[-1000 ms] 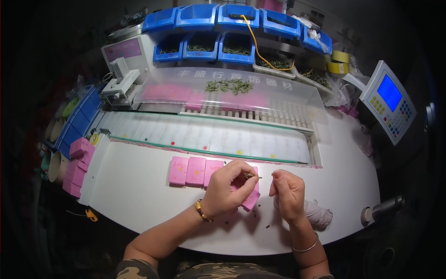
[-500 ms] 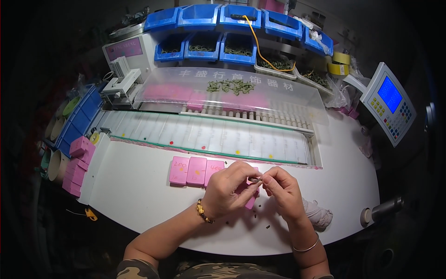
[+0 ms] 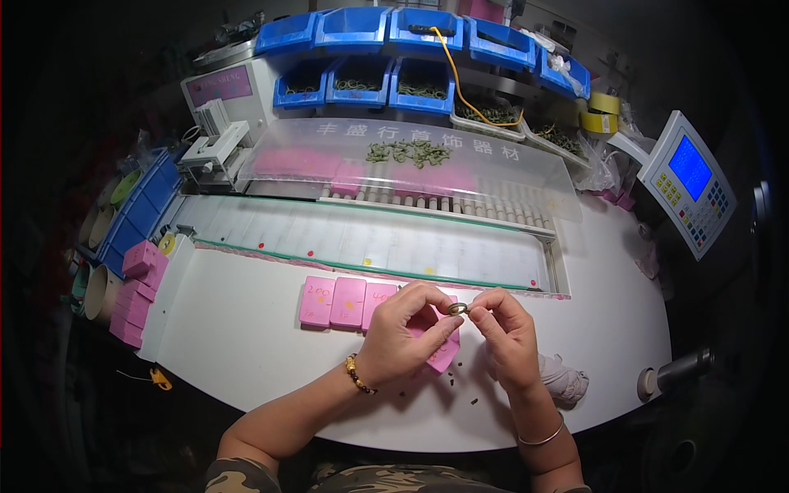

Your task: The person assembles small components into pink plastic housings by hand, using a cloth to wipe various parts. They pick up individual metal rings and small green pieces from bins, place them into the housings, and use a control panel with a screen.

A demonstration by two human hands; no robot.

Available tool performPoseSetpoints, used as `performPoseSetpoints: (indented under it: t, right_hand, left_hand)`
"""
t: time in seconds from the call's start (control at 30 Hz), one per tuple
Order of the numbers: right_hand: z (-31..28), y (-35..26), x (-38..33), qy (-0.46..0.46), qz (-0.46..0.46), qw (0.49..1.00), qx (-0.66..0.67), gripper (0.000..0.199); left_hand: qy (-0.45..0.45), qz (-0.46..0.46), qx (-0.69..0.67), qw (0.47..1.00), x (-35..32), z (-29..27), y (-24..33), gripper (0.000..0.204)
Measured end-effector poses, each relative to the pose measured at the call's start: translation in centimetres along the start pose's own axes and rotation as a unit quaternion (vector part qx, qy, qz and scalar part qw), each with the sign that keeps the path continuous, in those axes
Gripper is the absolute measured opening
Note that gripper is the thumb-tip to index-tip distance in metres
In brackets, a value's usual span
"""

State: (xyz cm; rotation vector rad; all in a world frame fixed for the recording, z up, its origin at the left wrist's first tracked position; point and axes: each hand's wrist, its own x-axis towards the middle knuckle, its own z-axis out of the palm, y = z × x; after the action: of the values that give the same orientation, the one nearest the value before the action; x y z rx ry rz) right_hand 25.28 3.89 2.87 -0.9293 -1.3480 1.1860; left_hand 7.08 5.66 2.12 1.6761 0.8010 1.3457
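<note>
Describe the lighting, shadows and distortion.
In the head view, the top blue plastic bins bow into an arc and corners go black; same head view, soft shadows lie on the white tabletop near the bare right hand; there too, the small greenish ring in the bare left hand shows little detail.

We've rm to pass on the white table [image 3: 234, 329] L of the pink blocks [image 3: 348, 302], also R of the grey cloth [image 3: 565, 379]; ctr's tight, blocks partly under our L hand [image 3: 404, 330]; ahead, clear cover [image 3: 514, 179] obstructs top access to pt. of the rollers [image 3: 468, 208].
</note>
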Motion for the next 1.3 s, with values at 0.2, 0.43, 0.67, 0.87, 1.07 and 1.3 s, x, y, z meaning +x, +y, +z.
performPoseSetpoints:
  t: [0.2,0.43,0.67,0.87,1.07,1.3]
  right_hand:
    - [-0.1,0.3,0.2,0.009,-0.086,0.983,-0.159,0.01]
    - [0.8,-1.0,0.3,0.063,-0.191,0.943,-0.263,0.024]
    - [1.0,-1.1,0.3,0.071,-0.236,0.92,-0.304,0.025]
    - [0.9,-0.8,0.1,0.073,-0.238,0.917,-0.312,0.024]
    - [0.9,-0.6,0.0,0.073,-0.199,0.943,-0.255,0.018]
    - [0.0,0.2,0.2,0.044,-0.085,0.99,-0.103,0.013]
  left_hand:
    - [0.022,0.046,0.007,0.999,0.0,-0.1,0.3,0.014]
    - [0.024,0.183,0.191,0.964,0.4,-0.5,0.3,0.025]
    - [0.041,0.239,0.29,0.926,0.6,-0.6,0.6,0.028]
    - [0.049,0.251,0.297,0.92,0.5,-0.5,0.7,0.03]
    - [0.035,0.19,0.25,0.949,0.2,-0.4,0.6,0.025]
    - [-0.011,0.017,0.086,0.996,0.3,-0.4,0.6,0.012]
